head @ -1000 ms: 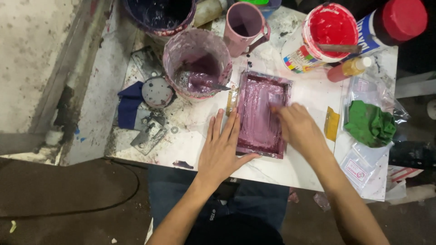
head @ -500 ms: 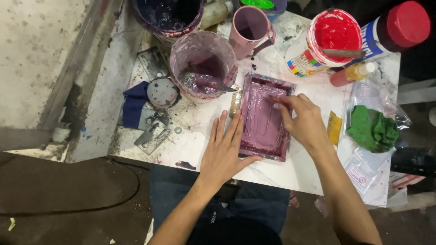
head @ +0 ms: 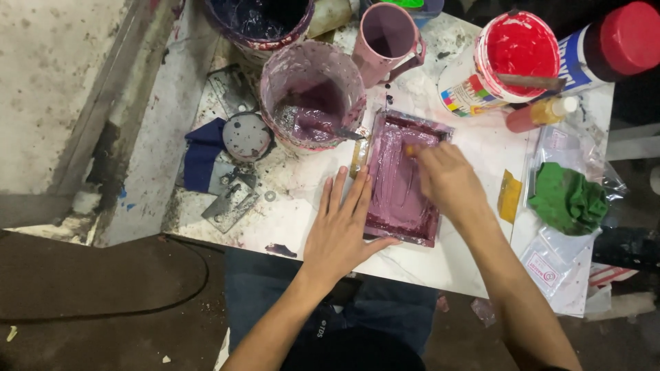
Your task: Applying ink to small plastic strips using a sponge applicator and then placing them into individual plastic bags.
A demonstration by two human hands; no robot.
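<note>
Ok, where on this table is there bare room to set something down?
Bare patches: the table front edge below the tray, and the strip between tray and yellow card. Crowded along the back: purple bucket, mug, red tub. Left hand covers the tray's left side.

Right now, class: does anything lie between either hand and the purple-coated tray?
Nothing visible does. The left hand lies flat against the purple-coated tray, on its left edge, and the right hand is already over its inside, fingers on the wet purple surface.
</note>
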